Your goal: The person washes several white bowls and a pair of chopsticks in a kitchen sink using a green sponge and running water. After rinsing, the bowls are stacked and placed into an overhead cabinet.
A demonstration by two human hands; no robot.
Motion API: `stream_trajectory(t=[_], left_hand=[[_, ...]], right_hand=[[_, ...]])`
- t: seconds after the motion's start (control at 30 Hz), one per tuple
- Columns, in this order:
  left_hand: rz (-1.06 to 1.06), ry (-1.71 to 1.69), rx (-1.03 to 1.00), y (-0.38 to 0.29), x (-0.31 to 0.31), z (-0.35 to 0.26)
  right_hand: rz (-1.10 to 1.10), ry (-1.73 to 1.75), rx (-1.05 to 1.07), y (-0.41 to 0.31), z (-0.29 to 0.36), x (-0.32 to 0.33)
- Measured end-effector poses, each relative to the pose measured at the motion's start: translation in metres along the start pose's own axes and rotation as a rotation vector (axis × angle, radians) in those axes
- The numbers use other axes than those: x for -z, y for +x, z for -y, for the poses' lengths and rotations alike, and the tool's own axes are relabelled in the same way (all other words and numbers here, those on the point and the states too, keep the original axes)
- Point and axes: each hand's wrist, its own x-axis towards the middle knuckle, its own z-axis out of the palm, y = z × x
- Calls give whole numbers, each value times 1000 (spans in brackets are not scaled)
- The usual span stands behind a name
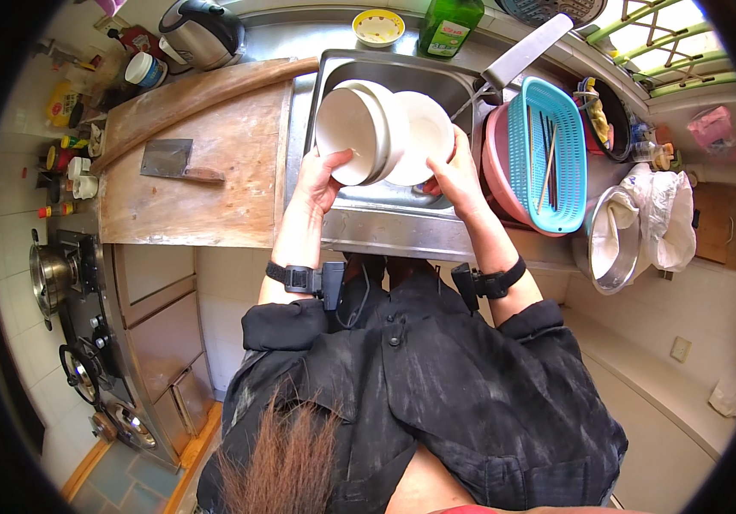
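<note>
Over the stainless steel sink (394, 221), my left hand (322, 180) grips nested white bowls (349, 136) by the rim, with the thumb inside the front bowl. My right hand (457, 172) holds a white dish (421, 138) at its lower right edge, thumb on the inner face. The dish lies against the right side of the bowls, partly hidden by them. Both hands are above the basin's front half. A faucet (525, 54) reaches in over the basin's back right corner. What lies under the bowls in the basin is mostly hidden.
Left of the sink, a cleaver (169, 157) and a long rolling pin (214, 103) lie on a wooden board (246, 193). At right, a blue basket (551, 215) with chopsticks rests in a pink basin (501, 173). Behind stand a yellow bowl (378, 27) and a green bottle (448, 29).
</note>
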Motion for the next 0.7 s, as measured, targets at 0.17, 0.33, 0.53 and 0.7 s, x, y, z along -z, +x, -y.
stream_trajectory(t=[0.17,0.33,0.53,0.7], left_hand=[[-102,227,-16,6,0,-4],[-45,225,68,6,-6,-5],[30,188,142,2,4,-12],[92,34,288,-13,21,-7]], right_hand=[[83,164,-43,0,-16,-3],[140,192,0,-4,-9,-1],[209,178,25,-7,6,-8],[289,91,9,-14,5,-16]])
